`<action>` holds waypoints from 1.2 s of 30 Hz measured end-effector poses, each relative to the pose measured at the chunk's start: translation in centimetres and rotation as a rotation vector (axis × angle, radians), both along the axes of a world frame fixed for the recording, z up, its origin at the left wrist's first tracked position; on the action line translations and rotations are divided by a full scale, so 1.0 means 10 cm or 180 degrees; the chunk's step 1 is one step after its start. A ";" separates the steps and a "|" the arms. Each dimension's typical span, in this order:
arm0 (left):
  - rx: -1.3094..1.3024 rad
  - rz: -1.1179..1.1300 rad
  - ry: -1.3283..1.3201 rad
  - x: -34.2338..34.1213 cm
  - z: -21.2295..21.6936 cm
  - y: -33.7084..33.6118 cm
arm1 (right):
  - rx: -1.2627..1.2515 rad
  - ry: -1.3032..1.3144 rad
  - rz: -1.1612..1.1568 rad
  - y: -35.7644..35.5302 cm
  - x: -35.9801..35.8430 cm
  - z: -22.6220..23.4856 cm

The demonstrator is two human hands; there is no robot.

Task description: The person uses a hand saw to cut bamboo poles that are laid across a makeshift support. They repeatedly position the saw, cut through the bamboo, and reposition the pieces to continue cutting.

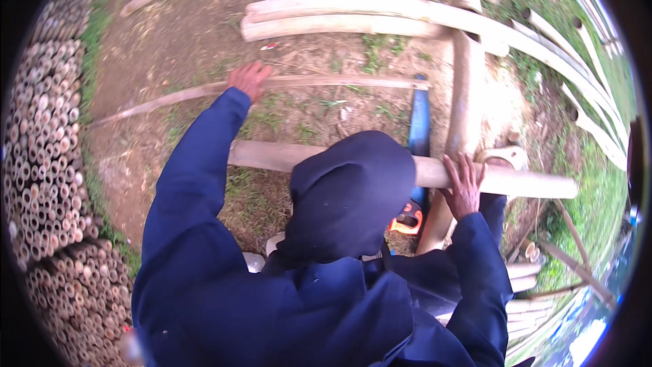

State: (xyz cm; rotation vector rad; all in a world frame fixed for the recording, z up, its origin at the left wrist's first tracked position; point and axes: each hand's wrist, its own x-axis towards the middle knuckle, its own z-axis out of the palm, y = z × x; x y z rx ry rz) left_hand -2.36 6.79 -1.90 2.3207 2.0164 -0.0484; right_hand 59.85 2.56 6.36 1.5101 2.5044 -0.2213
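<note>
Though under a co-worker's right fingers, bamboo pole apart from left hand

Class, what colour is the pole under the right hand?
The pole is pale tan, head view.

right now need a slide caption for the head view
A hooded person, one hand on a bamboo pole, the other hand at a thin strip, stacked bamboo at left.

A thick, pale, rounded bamboo pole lies crosswise over there, its middle blocked from view. Just beyond it, apart and roughly alongside, stretches a long, thin, flat-looking bamboo strip, light brown, reaching further left than the pole.
</note>
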 end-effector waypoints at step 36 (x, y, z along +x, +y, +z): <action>0.0308 -0.0431 -0.2090 1.71 1.60 -0.31 | -0.3370 0.6236 -0.2902 0.15 -1.23 -0.48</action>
